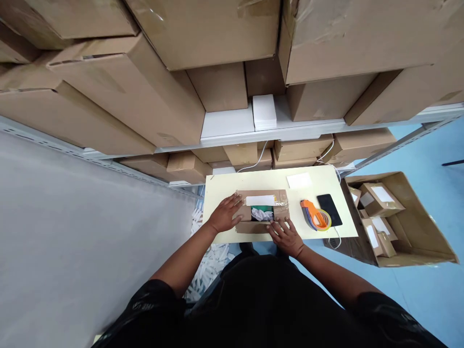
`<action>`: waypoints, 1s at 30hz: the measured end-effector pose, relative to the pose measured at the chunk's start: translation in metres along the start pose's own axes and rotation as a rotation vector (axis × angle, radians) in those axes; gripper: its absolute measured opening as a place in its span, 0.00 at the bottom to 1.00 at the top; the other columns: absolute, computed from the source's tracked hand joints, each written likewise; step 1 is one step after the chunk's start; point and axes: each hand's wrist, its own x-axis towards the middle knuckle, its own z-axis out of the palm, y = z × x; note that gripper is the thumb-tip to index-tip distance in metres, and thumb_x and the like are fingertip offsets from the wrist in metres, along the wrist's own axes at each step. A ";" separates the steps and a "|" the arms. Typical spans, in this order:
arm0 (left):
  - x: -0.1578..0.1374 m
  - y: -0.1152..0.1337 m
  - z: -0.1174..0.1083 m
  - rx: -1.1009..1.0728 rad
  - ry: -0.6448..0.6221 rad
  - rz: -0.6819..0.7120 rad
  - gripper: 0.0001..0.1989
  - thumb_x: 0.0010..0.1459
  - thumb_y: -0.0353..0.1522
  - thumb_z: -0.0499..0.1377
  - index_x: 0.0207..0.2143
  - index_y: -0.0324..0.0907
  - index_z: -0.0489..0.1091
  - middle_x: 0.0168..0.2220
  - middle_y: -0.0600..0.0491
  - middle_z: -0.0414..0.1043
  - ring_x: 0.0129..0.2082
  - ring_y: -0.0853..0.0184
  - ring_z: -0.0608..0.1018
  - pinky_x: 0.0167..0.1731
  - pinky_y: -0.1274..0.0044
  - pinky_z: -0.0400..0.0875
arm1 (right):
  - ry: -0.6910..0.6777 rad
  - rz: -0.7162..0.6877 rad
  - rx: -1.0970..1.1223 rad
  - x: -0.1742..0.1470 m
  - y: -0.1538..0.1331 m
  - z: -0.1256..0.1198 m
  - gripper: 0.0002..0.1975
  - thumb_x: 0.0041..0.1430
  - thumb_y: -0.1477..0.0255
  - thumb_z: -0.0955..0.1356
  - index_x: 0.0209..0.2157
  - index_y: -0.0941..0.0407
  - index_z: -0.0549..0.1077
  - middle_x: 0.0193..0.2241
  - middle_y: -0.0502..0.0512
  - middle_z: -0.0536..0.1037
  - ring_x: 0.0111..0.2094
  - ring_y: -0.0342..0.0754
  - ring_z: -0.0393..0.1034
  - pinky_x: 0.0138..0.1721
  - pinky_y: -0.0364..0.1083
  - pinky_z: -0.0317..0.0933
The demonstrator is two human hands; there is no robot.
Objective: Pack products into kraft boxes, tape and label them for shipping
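Note:
On the pale table stands a small cardboard box with its side flaps folded inward and a gap between them. Through the gap show crumpled white paper and something green. A white label lies along the back part of the box. My left hand rests at the box's left side, fingers spread over the edge and flap. My right hand touches the front right corner and front flap with its fingers apart. Right of the box lies an orange tape dispenser with a yellowish roll.
A black phone and a white paper lie on the table. Shelves packed with cartons rise behind it. At the right, a large open carton holds several small labelled boxes. Paper strips cover the floor at left.

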 end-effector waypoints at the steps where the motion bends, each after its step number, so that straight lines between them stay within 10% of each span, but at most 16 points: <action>1: -0.004 0.001 0.002 0.043 -0.047 0.009 0.36 0.66 0.44 0.59 0.72 0.41 0.58 0.73 0.41 0.56 0.75 0.50 0.54 0.71 0.55 0.53 | 0.016 -0.001 -0.043 0.000 -0.001 0.004 0.29 0.65 0.77 0.69 0.65 0.43 0.70 0.62 0.56 0.76 0.64 0.62 0.65 0.69 0.69 0.49; 10: -0.020 0.028 0.013 0.262 -0.172 0.076 0.64 0.51 0.57 0.68 0.76 0.31 0.41 0.76 0.32 0.39 0.77 0.43 0.38 0.73 0.49 0.35 | 0.102 0.112 -0.203 0.006 -0.027 0.016 0.32 0.63 0.78 0.68 0.67 0.47 0.68 0.63 0.60 0.72 0.69 0.67 0.56 0.69 0.74 0.42; 17: -0.036 0.036 0.044 0.281 -0.140 0.105 0.48 0.57 0.30 0.66 0.75 0.43 0.48 0.77 0.36 0.40 0.76 0.41 0.43 0.71 0.46 0.41 | 0.015 0.210 -0.211 0.012 -0.045 0.007 0.32 0.64 0.73 0.69 0.69 0.51 0.65 0.65 0.64 0.70 0.70 0.71 0.55 0.69 0.75 0.43; 26: -0.016 0.025 0.010 -0.060 -0.057 0.161 0.39 0.54 0.42 0.67 0.68 0.46 0.65 0.72 0.42 0.59 0.72 0.41 0.57 0.67 0.51 0.58 | -0.044 0.289 0.042 0.039 -0.042 -0.060 0.35 0.64 0.68 0.68 0.71 0.55 0.60 0.68 0.67 0.66 0.71 0.66 0.54 0.70 0.69 0.47; 30: 0.004 0.011 0.004 -0.221 0.091 -0.015 0.26 0.60 0.39 0.63 0.61 0.46 0.70 0.59 0.44 0.73 0.60 0.51 0.74 0.61 0.59 0.70 | 0.195 0.629 0.060 0.051 -0.018 -0.068 0.30 0.66 0.61 0.67 0.66 0.58 0.65 0.61 0.71 0.72 0.64 0.67 0.63 0.64 0.67 0.58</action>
